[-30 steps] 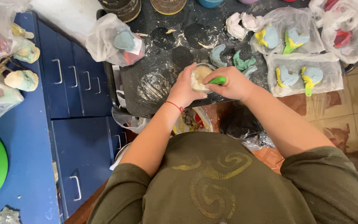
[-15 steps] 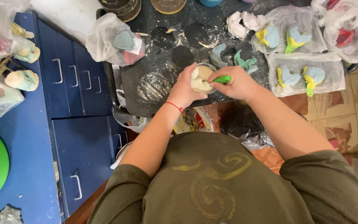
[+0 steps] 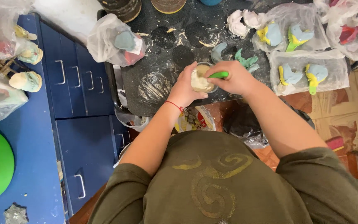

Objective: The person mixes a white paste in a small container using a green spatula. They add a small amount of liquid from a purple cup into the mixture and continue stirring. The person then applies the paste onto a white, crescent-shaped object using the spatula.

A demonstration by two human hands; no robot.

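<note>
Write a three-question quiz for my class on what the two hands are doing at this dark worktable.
1. True or false: the left hand steadies the small bowl.
2. What colour is the tool handle in the right hand?
3. The bagged blue-and-yellow figures lie: A) right of the hands, B) on the blue cabinet.

Key: 1 true; 2 green; 3 A.
</note>
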